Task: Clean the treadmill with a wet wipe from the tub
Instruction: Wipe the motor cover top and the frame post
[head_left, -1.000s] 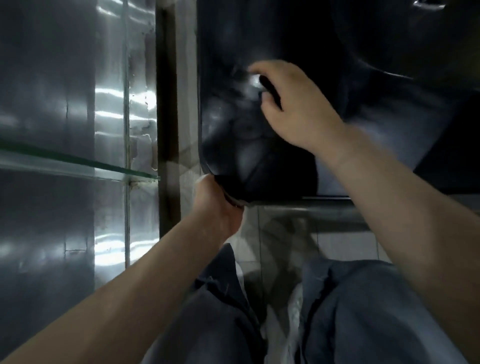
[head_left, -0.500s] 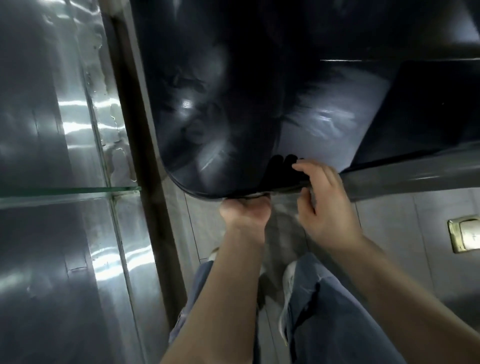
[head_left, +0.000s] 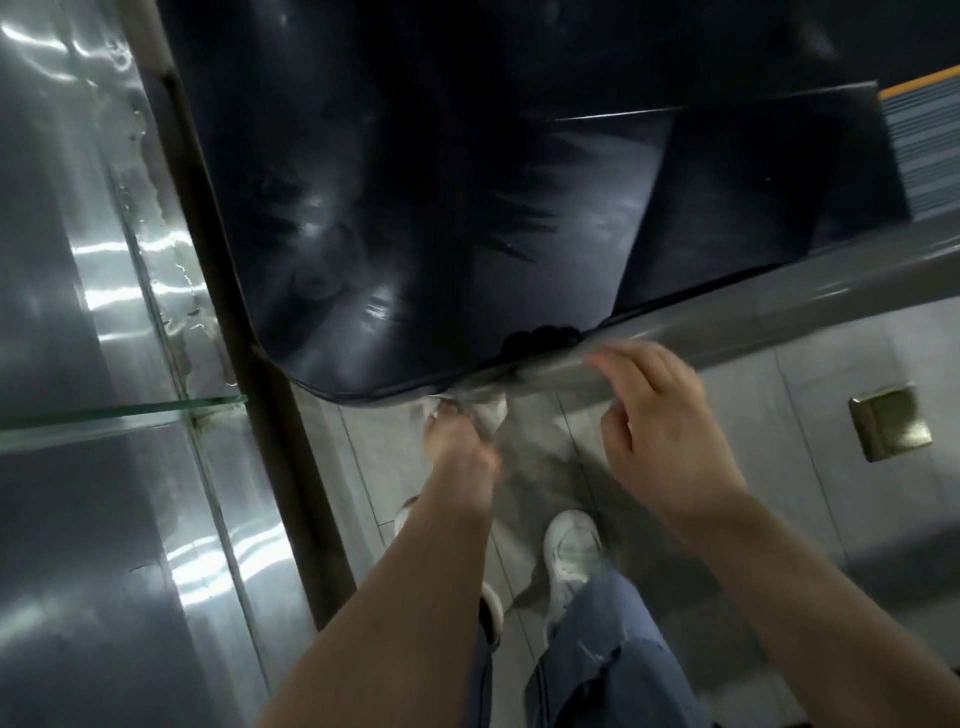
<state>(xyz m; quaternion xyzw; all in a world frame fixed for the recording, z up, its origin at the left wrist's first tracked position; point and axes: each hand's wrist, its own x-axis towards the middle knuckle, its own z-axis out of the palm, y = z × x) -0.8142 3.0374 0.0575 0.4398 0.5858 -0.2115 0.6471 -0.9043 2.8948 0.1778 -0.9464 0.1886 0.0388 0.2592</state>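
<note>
Seemingly midway: the left hand (head_left: 457, 441) grips the wet wipe (head_left: 491, 413) under the treadmill (head_left: 415, 208) cover's edge, the right hand (head_left: 660, 415) hovers relaxed, holding nothing; wiping remains

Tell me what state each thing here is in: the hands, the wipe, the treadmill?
left hand: grip closed on the white wipe, under the treadmill's near edge.
wipe: crumpled, pressed against that edge.
right hand: open, fingers loosely bent, resting at the grey rail, holding nothing.
treadmill cover: glossy black, streaked with reflections.
grey rail: bare.
</note>
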